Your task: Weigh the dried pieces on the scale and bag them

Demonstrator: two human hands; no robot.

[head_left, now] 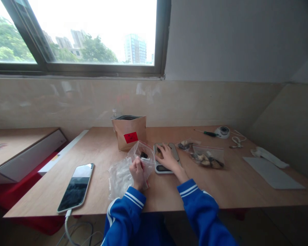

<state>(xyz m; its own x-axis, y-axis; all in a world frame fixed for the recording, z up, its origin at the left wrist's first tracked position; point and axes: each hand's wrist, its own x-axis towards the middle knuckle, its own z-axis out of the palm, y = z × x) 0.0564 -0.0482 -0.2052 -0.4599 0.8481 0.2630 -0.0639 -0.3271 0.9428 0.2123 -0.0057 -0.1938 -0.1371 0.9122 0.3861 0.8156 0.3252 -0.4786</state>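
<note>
Two bare hands at a small scale (175, 152) on a wooden table (233, 186).
Left hand (137, 171): fingers curled narrow, pinching a red-edged clear plastic bag (151, 161) just left of the scale; at its upper part, a dark piece (143, 155), cannot tell whether inside or behind. Right hand (166, 157): fingers moderately spread over the scale's tray, above brown pieces (159, 154); cannot tell whether gripping or merely touching. Below and left of the left hand, crumpled clear plastic (119, 177). Behind, an upright brown paper bag (122, 141) with a red label (130, 137), its dark marks too small to read. Likewise unreadable: the scale's dark display (163, 168). To the right, filled clear bags (209, 160); far left, a phone (75, 188) on a cable.
</note>
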